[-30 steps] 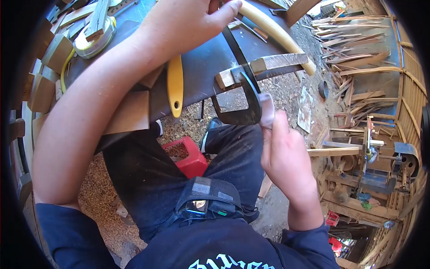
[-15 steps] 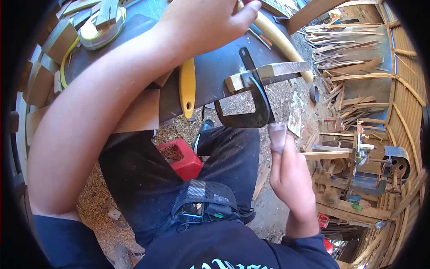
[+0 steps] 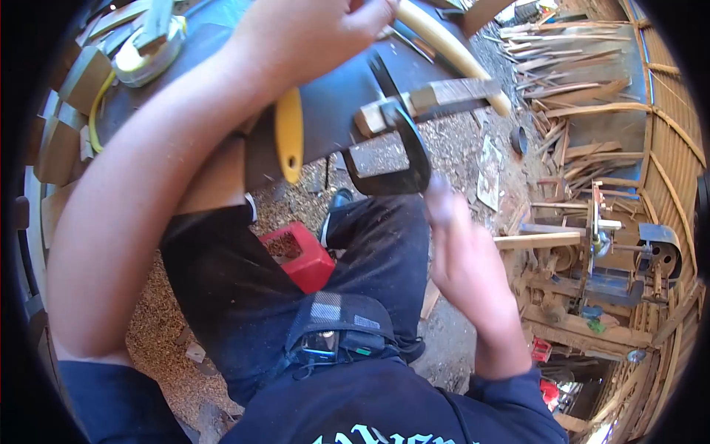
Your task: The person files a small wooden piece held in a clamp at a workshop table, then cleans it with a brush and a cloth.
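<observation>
My right hand (image 3: 470, 270) is wrapped round the pale handle (image 3: 439, 200) of a dark flat tool, blurred by motion. The tool's long dark blade (image 3: 384, 74) runs up past a wood piece (image 3: 421, 102) at the table edge. A black C-shaped clamp (image 3: 392, 183) sits around that wood piece, beside the tool. At the top edge my left hand (image 3: 355, 22) has its fingers curled; what they hold is cut off or hidden. Beneath my left forearm lies a yellow handle (image 3: 290, 137) on the dark table (image 3: 325, 111).
A pale curved handle (image 3: 447, 44) lies at the upper right of the table. Wood blocks and a round tape container (image 3: 151, 55) stand at upper left. A red object (image 3: 307, 266) is on the shaving-covered floor. Wood strips and a machine (image 3: 599, 248) are at right.
My right hand and the tool's handle have shifted slightly up and left in view. My left hand also appears further left, while the clamp and table moved left in view.
</observation>
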`<action>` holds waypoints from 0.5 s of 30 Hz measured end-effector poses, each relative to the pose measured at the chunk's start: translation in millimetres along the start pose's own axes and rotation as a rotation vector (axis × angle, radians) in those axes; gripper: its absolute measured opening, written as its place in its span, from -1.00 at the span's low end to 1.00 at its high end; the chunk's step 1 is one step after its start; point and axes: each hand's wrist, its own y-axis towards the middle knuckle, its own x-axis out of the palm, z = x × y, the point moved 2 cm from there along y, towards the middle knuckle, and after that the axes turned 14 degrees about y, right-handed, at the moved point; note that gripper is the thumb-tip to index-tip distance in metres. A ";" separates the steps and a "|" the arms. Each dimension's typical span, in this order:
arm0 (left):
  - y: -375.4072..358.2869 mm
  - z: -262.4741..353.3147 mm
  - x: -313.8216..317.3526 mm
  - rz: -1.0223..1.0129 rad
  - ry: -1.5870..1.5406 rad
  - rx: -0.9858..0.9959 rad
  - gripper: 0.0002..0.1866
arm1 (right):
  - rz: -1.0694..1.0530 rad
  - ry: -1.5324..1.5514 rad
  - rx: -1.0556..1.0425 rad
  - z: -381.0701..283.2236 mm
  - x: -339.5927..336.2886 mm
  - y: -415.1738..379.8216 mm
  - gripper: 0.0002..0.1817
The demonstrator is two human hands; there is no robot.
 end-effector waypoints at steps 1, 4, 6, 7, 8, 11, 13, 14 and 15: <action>-0.8 -1.2 -2.5 0.044 0.014 0.017 -0.72 | -0.007 -0.036 -0.021 5.0 -2.6 -5.6 -0.68; 3.7 -0.7 -8.3 0.021 -0.014 0.065 -0.71 | -0.001 0.044 0.138 10.7 -12.4 -11.0 -0.63; 8.7 -5.0 10.5 0.028 -0.148 0.041 -0.71 | -0.047 0.049 -0.082 1.5 -8.6 18.7 -0.64; 5.4 2.4 5.7 0.038 -0.072 0.045 -0.70 | -0.028 0.022 -0.107 7.6 -5.4 20.8 -0.60; 5.1 5.7 6.1 0.028 -0.094 0.036 -0.71 | -0.011 0.007 -0.139 15.1 1.4 23.1 -0.56; 5.4 -5.5 4.9 0.074 -0.096 0.093 -0.71 | -0.024 0.016 -0.144 30.3 -1.6 -12.6 -0.46; 9.8 -3.8 -3.1 0.059 -0.041 0.029 -0.72 | 0.000 -0.075 -0.283 27.3 1.0 -5.7 -0.43; 10.6 1.2 1.2 0.025 -0.032 0.014 -0.72 | 0.033 -0.130 -0.349 24.2 5.2 -3.8 -0.43; 10.0 -5.8 14.3 0.011 -0.170 0.033 -0.72 | 0.057 -0.046 -0.289 13.9 4.0 16.7 -0.45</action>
